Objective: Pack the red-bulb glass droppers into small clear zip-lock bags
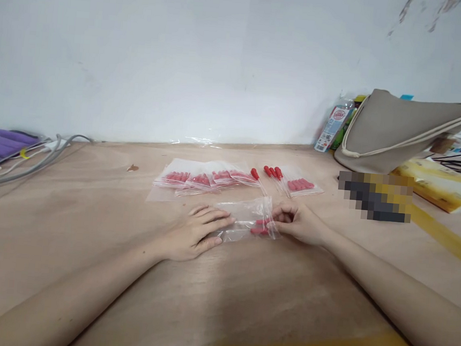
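A clear zip bag (pixel 243 209) lies on the table between my hands, with red-bulbed droppers (pixel 258 231) inside it. My left hand (pixel 198 230) rests with its fingers stretched out over the bag's left part. At the other end, my right hand (pixel 296 222) pinches the bag's right edge beside the red bulbs. Just behind, several filled bags (pixel 200 179) overlap in a row, red bulbs showing through the plastic. One loose dropper (pixel 254 173) lies to their right, then a small bunch of droppers (pixel 273 172), then another filled bag (pixel 302 184).
At the right stand a grey drawstring bag (pixel 399 131) and a carton (pixel 331 129), with a yellow packet (pixel 443 183) and a blurred-out dark object (pixel 373 196) nearby. Purple rolls (pixel 5 145) and grey cables (pixel 54 155) lie at the left. A wall closes the back.
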Tool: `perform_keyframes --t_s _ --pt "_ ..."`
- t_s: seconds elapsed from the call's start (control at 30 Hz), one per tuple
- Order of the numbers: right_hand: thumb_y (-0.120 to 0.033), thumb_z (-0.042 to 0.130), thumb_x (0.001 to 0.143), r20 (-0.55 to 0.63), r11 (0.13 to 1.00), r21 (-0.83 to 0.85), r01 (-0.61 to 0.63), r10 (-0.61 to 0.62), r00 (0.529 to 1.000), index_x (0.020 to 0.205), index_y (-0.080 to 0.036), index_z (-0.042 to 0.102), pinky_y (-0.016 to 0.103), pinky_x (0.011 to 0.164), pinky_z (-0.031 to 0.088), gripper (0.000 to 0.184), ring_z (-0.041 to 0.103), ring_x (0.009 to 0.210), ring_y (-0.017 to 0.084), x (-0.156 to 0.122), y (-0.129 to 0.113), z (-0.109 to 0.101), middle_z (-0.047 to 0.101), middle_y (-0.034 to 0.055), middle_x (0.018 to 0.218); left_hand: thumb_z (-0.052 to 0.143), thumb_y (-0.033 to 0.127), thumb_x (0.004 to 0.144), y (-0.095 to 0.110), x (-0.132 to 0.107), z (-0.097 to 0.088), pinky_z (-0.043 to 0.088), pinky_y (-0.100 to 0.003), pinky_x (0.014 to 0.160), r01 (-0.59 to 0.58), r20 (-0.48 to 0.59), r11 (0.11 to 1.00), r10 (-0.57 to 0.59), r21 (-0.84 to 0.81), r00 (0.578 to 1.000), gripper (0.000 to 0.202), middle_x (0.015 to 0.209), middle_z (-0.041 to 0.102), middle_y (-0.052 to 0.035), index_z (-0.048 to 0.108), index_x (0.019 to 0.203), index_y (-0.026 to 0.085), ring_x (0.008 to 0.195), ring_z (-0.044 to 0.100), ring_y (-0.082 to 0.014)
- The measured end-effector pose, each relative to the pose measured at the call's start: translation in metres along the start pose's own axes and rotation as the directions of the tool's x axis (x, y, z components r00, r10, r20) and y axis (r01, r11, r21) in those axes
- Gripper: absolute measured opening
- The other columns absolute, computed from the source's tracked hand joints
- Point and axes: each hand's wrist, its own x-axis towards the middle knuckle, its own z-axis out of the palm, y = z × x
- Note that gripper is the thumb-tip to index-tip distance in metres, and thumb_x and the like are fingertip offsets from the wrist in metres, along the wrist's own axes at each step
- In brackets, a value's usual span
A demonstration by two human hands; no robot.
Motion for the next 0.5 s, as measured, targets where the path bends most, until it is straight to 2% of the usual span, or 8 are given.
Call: perform_keyframes --t_s 0.2,0.27,0.33,0.37,0.43,0.5 --pt "-0.037 0.057 0.078 0.041 0.959 -0.177 0.223 -0.219 0.975 0.059 -0.020 0.067 0.024 0.056 0.038 0.028 0.049 0.058 0.012 0.001 -0.005 0.006 0.053 -0.0008 0.058 0.039 0.034 0.095 0.000 -0.001 0.001 0.023 -0.045 0.109 0.018 0.015 1.000 -0.018 0.011 1.000 0.046 0.141 0.041 -0.0039 0.032 0.140 0.028 0.129 0.035 -0.0223" --pt "-0.036 0.058 0.078 0.124 0.959 -0.129 0.253 -0.237 0.964 0.058 -0.020 0.066 0.025 0.062 0.042 0.026 0.053 0.063 0.014 0.000 -0.009 0.003 0.058 0.0001 0.063 0.039 0.034 0.095 0.000 -0.001 0.000 0.023 -0.045 0.109 0.021 0.015 1.000 -0.021 0.004 1.000 0.045 0.141 0.041 -0.0041 0.032 0.140 0.028 0.129 0.035 -0.0221" --pt "-0.037 0.061 0.074 0.169 0.975 -0.072 0.212 -0.198 0.966 0.060 -0.020 0.066 0.028 0.067 0.044 0.023 0.057 0.068 0.015 0.000 -0.011 -0.003 0.063 0.0011 0.069 0.039 0.033 0.095 0.001 -0.001 0.000 0.024 -0.046 0.109 0.026 0.014 1.000 -0.026 -0.005 1.000 0.045 0.140 0.042 -0.0042 0.033 0.140 0.029 0.128 0.036 -0.0223" --pt "-0.038 0.062 0.072 0.146 0.985 -0.068 0.160 -0.149 0.978 0.062 -0.020 0.066 0.028 0.066 0.045 0.021 0.058 0.067 0.015 0.001 -0.011 -0.008 0.064 0.0014 0.070 0.039 0.033 0.095 0.001 -0.001 -0.001 0.025 -0.046 0.108 0.026 0.013 1.000 -0.026 -0.010 1.000 0.045 0.140 0.042 -0.0044 0.033 0.140 0.029 0.128 0.036 -0.0226" --pt "-0.039 0.062 0.070 -0.022 0.992 -0.118 0.036 -0.039 0.999 0.068 -0.019 0.066 0.027 0.060 0.044 0.020 0.056 0.060 0.014 0.005 -0.006 -0.017 0.063 0.0013 0.065 0.039 0.034 0.095 0.001 -0.001 -0.001 0.025 -0.047 0.108 0.023 0.015 1.000 -0.023 -0.012 1.000 0.045 0.140 0.042 -0.0048 0.033 0.140 0.029 0.128 0.036 -0.0230" --pt "-0.036 0.062 0.068 -0.262 0.974 -0.222 -0.048 -0.012 0.965 0.071 -0.018 0.065 0.026 0.054 0.041 0.019 0.052 0.055 0.014 0.014 0.000 -0.027 0.060 0.0008 0.061 0.039 0.034 0.095 0.000 -0.001 -0.001 0.025 -0.047 0.108 0.020 0.017 1.000 -0.020 -0.010 1.000 0.045 0.140 0.042 -0.0053 0.033 0.140 0.028 0.128 0.036 -0.0230"
